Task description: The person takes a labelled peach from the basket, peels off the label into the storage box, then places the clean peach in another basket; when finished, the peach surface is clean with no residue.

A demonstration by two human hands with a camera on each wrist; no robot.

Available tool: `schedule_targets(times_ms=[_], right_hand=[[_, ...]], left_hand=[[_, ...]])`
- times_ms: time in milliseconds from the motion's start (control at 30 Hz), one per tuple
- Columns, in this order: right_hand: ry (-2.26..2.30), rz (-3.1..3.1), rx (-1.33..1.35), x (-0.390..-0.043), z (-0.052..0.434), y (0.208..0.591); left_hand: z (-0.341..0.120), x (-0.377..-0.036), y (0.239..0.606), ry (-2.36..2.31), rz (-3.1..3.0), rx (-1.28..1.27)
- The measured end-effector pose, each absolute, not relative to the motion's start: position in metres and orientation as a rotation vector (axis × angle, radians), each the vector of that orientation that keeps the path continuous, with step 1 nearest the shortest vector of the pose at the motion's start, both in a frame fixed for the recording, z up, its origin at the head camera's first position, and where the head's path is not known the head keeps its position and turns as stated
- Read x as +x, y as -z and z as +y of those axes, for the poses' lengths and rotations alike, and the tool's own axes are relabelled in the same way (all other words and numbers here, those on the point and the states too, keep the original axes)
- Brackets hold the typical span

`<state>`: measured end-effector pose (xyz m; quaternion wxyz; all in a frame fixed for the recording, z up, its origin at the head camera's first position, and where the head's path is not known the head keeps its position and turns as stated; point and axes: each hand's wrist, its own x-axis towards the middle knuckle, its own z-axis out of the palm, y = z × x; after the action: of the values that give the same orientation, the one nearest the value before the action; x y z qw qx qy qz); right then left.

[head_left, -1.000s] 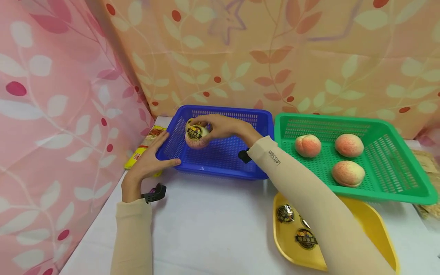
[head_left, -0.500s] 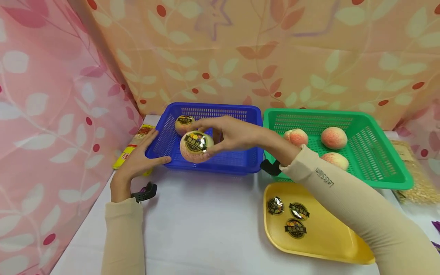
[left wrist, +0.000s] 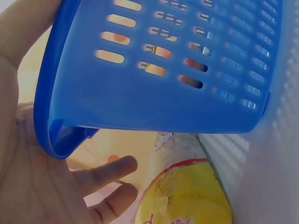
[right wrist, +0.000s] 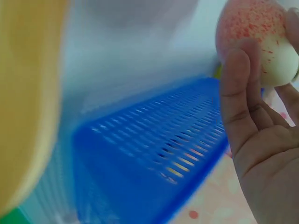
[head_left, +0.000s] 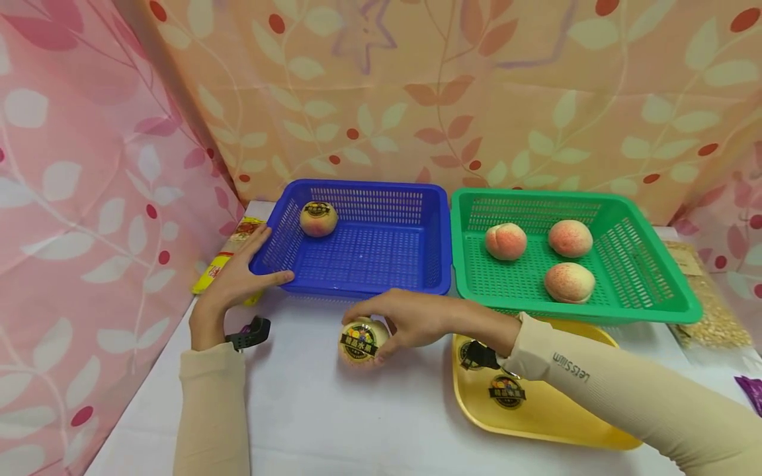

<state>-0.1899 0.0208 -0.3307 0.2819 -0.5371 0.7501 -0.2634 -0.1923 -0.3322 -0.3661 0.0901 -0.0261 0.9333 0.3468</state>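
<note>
My right hand grips a pinkish-cream peach in front of the blue basket. A round black-and-gold sticker faces up on it. Fingers and thumb hold the peach from its sides, as the right wrist view shows its red-speckled skin. My left hand rests at the front left corner of that basket, thumb along the front rim and fingers stretched along the left side. A second stickered peach sits in the basket's back left corner. The left wrist view shows the basket's slotted wall beside the palm.
A green basket to the right holds three peaches without visible stickers. Before it lies a yellow tray with round stickers, partly hidden by my right arm. A yellow packet lies left of the blue basket, a bag of grains far right.
My right hand has lifted the stickered peach out of the blue basket and brought it toward me, over the white tablecloth. The other stickered peach is now fully visible. My left hand stays at the corner.
</note>
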Motion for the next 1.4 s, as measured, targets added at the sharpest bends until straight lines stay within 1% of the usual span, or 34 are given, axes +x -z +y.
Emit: schedule_targets(times_ms=[233,400,600,833,1000,1133,1267,1400], right_hand=[[0.531,2.060,-1.372,-0.189,0.031,0.353],[0.520,2.077,-1.325,-0.191,0.039,0.360],[0.475,2.149,-1.353,-0.188,0.052,0.360],[0.400,2.266,-1.382,-0.181,0.062,0.360],[0.375,2.308,-1.430,-0.178,0.065,0.362],[0.367,2.343,-1.481,-0.175,0.069,0.364],[0.380,2.361,-1.509,-0.173,0.073,0.364],[0.393,2.360,-1.503,-0.171,0.079,0.361]], left_hand=[[-0.330,-0.193,0.365,-1.008,2.809,-0.040],[-0.317,-0.191,0.349,-1.030,2.864,0.050],[-0.286,-0.182,0.323,-1.098,2.946,0.259],[-0.253,-0.171,0.310,-1.227,2.881,0.483],[-0.236,-0.164,0.313,-1.290,2.668,0.669],[-0.228,-0.160,0.319,-1.231,2.494,0.808],[-0.221,-0.156,0.329,-1.096,2.351,0.839],[-0.209,-0.156,0.350,-0.960,2.202,0.836]])
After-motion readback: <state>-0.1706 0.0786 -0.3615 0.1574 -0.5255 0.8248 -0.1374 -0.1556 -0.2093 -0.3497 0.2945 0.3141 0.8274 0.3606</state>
